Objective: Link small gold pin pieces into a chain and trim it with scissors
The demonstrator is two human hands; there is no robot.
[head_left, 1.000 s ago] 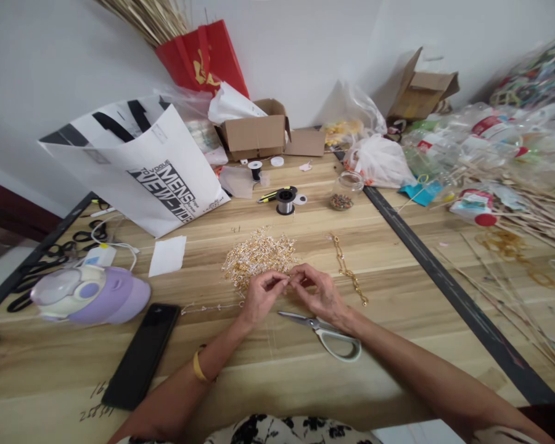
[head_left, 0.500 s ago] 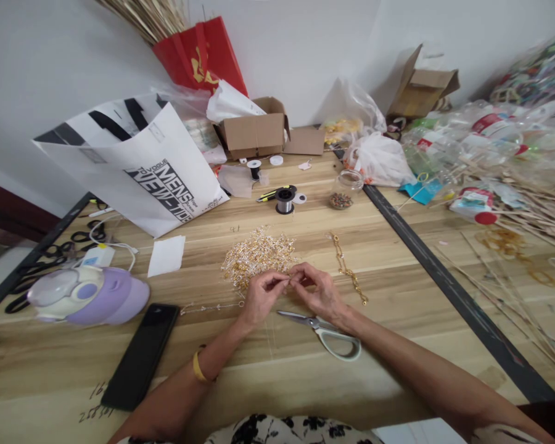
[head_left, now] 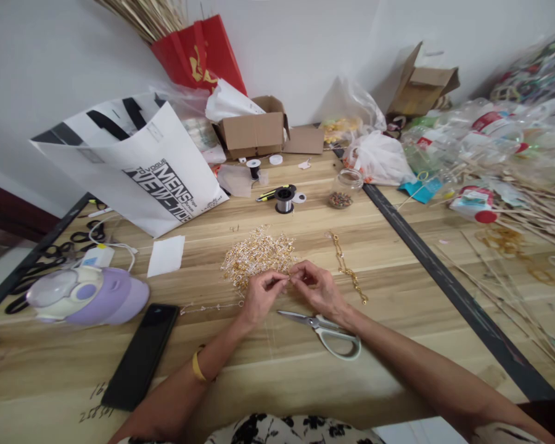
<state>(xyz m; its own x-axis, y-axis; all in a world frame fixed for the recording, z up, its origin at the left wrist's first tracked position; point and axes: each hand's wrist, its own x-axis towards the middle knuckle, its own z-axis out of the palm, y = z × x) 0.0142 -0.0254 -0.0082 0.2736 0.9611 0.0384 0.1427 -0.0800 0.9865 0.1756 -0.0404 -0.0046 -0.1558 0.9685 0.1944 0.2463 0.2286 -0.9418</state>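
My left hand (head_left: 264,295) and my right hand (head_left: 318,288) meet fingertip to fingertip over the wooden table, both pinched closed. What lies between the fingertips is too small to make out. A thin thread or wire (head_left: 272,336) trails down below my left hand. Just beyond the hands lies a heap of small gold and clear beads or findings (head_left: 258,254). A fine chain (head_left: 210,307) stretches out to the left of my left hand. Scissors with pale handles (head_left: 335,338) rest partly under my right wrist. A gold chain (head_left: 345,265) lies to the right.
A spool of wire (head_left: 284,201) and a glass jar of beads (head_left: 342,196) stand farther back. At left are a black phone (head_left: 142,354), a purple and white device (head_left: 92,295) and a white bag (head_left: 139,166). Plastic bottles (head_left: 494,126) and thin sticks crowd the right.
The fingers of my right hand have shifted very slightly at the pinch. Everything else looks the same.
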